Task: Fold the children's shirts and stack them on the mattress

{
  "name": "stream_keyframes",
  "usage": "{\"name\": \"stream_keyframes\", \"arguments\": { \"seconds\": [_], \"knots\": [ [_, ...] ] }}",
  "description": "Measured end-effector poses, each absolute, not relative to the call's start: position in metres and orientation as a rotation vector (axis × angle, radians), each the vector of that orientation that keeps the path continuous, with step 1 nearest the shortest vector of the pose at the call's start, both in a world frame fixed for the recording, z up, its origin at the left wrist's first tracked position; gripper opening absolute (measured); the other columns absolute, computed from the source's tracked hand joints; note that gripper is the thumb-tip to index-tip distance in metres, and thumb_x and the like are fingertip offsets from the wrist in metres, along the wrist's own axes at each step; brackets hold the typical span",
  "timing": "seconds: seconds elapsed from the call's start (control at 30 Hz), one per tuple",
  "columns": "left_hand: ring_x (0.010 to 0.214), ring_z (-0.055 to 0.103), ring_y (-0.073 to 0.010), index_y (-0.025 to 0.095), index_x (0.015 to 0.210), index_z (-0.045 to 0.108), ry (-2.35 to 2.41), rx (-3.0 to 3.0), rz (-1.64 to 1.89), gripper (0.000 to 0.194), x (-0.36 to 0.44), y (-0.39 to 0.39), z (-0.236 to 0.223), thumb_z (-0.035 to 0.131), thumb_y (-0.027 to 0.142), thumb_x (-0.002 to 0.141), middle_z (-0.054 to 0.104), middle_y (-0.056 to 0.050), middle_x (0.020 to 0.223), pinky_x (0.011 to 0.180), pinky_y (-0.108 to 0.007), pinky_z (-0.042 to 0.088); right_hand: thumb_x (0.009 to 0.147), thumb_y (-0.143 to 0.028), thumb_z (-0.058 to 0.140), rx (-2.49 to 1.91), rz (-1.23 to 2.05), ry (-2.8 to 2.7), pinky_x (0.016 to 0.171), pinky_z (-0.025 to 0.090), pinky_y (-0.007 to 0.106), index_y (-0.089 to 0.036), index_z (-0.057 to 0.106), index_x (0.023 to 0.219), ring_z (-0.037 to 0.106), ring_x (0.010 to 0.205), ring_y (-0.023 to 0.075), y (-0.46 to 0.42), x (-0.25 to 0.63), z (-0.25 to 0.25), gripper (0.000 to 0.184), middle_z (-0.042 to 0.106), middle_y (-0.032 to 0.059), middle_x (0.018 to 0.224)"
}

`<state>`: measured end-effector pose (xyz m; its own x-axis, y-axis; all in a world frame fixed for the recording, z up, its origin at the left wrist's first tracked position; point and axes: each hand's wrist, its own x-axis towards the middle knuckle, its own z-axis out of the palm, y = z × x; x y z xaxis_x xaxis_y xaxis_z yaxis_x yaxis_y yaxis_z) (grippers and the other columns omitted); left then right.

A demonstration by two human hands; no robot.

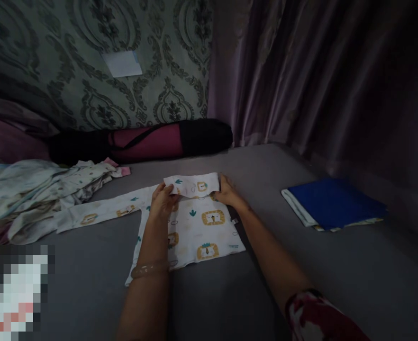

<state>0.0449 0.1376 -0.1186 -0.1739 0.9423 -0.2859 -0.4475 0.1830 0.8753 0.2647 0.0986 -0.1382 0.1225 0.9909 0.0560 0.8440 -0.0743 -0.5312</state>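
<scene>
A small white baby shirt (202, 232) printed with lions and teal arrows lies flat on the grey bed sheet (230, 303). One sleeve (102, 213) stretches out to the left. The other sleeve (195, 184) is folded across the top of the shirt. My left hand (162, 201) pinches the left end of that folded sleeve. At its right end, my right hand (226, 190) grips it too. Both hands are closed on the cloth. A clear bangle sits on my left wrist.
A heap of unfolded baby clothes (34, 194) lies at the left. A folded blue cloth on a white one (331, 203) rests at the right. A dark and maroon rolled bag (148, 139) lies against the patterned wall. Curtains hang at the right.
</scene>
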Motion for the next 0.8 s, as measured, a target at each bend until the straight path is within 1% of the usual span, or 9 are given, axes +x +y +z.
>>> {"name": "stream_keyframes", "arguments": {
  "seconds": [0.1,0.23,0.33,0.43,0.53,0.6,0.7,0.73,0.8],
  "knots": [
    [0.049,0.057,-0.0082,0.018,0.085,0.056,1.192,0.630,1.393,0.021,0.041,0.135,-0.117,0.062,0.008,0.067,0.056,0.005,0.064,0.047,-0.017,0.048,0.080,-0.023,0.053,-2.087,0.275,-1.740,0.104,0.032,0.041,-0.012,0.033,0.144,0.042,0.127,0.0298,0.095,0.259,-0.140,0.068,0.046,0.0172,0.139],
    [0.051,0.056,-0.0086,0.018,0.085,0.057,1.258,0.679,1.410,0.021,0.035,0.134,-0.123,0.059,0.009,0.066,0.057,0.005,0.066,0.048,-0.017,0.047,0.085,-0.020,0.047,-2.166,0.129,-1.758,0.099,0.034,0.038,-0.012,0.047,0.132,0.047,0.117,0.0283,0.088,0.254,-0.138,0.048,0.055,0.0169,0.127],
    [0.055,0.058,-0.0100,0.018,0.089,0.060,1.298,0.732,1.408,0.025,0.032,0.135,-0.132,0.059,0.009,0.065,0.059,0.003,0.068,0.052,-0.019,0.048,0.088,-0.023,0.047,-2.173,0.057,-1.779,0.097,0.033,0.038,-0.015,0.043,0.138,0.047,0.116,0.0282,0.085,0.248,-0.141,0.051,0.055,0.0158,0.126],
    [0.055,0.058,-0.0103,0.018,0.105,0.060,1.308,0.754,1.408,0.039,0.031,0.135,-0.138,0.058,0.009,0.067,0.059,0.003,0.067,0.053,-0.020,0.047,0.089,-0.023,0.049,-2.147,0.025,-1.848,0.099,0.032,0.040,-0.018,0.036,0.145,0.045,0.118,0.0280,0.084,0.245,-0.143,0.057,0.052,0.0157,0.130],
    [0.049,0.054,-0.0084,0.021,0.123,0.055,1.305,0.810,1.409,0.057,0.030,0.134,-0.140,0.055,0.009,0.067,0.057,0.005,0.066,0.049,-0.018,0.044,0.089,-0.023,0.049,-2.126,0.114,-1.925,0.102,0.032,0.041,-0.017,0.046,0.139,0.043,0.124,0.0290,0.086,0.251,-0.139,0.050,0.050,0.0164,0.134],
    [0.043,0.048,-0.0058,0.023,0.128,0.054,1.321,0.885,1.410,0.064,0.029,0.134,-0.140,0.055,0.009,0.065,0.055,0.006,0.064,0.045,-0.015,0.038,0.088,-0.027,0.054,-2.112,0.301,-1.972,0.103,0.033,0.040,-0.017,0.051,0.135,0.043,0.126,0.0292,0.091,0.261,-0.133,0.049,0.050,0.0158,0.136],
    [0.040,0.042,-0.0042,0.021,0.122,0.061,1.352,0.984,1.408,0.059,0.029,0.135,-0.140,0.056,0.013,0.064,0.051,0.007,0.062,0.042,-0.014,0.035,0.082,-0.026,0.062,-1.976,0.634,-2.008,0.100,0.039,0.032,-0.018,0.056,0.132,0.052,0.119,0.0244,0.101,0.279,-0.124,0.050,0.054,0.0125,0.132],
    [0.041,0.044,-0.0049,0.020,0.118,0.063,1.360,0.997,1.398,0.055,0.029,0.135,-0.140,0.056,0.014,0.064,0.052,0.006,0.063,0.042,-0.015,0.036,0.084,-0.024,0.060,-1.922,0.671,-1.981,0.098,0.041,0.030,-0.018,0.058,0.129,0.055,0.115,0.0220,0.105,0.284,-0.122,0.046,0.057,0.0111,0.129],
    [0.046,0.049,-0.0075,0.019,0.111,0.067,1.358,0.982,1.358,0.049,0.030,0.137,-0.139,0.057,0.016,0.063,0.055,0.004,0.065,0.045,-0.017,0.040,0.089,-0.018,0.048,-1.853,0.604,-1.907,0.095,0.043,0.029,-0.017,0.062,0.122,0.059,0.109,0.0185,0.113,0.287,-0.121,0.036,0.063,0.0088,0.120]
  ]
}}
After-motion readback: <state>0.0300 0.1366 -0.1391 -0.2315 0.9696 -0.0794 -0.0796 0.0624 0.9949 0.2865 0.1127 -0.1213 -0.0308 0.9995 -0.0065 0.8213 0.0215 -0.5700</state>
